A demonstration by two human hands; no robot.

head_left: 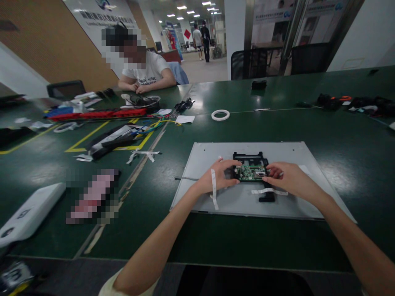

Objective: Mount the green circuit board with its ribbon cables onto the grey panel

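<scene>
A green circuit board [250, 172] sits at a black plastic bracket [248, 156] on a pale grey panel [202, 154]. From the left, my left hand [217, 176] grips the board's edge between thumb and fingers. A white tape strip [214, 191] hangs from the back of that hand. My right hand [285, 176] pinches the board's right end, near a silvery connector [261, 174]. Another white tape strip [257, 191] lies below the board, across the bracket's lower part [268, 199]. A thin grey cable [187, 178] runs out from the panel's left side.
On the green table [173, 234], a white tape roll [220, 115] is behind the panel. A blurred-out pink item [95, 193] and white power bank [32, 211] lie left. Cables, red strips [101, 114] and tools crowd the far left. A person [148, 72] sits opposite.
</scene>
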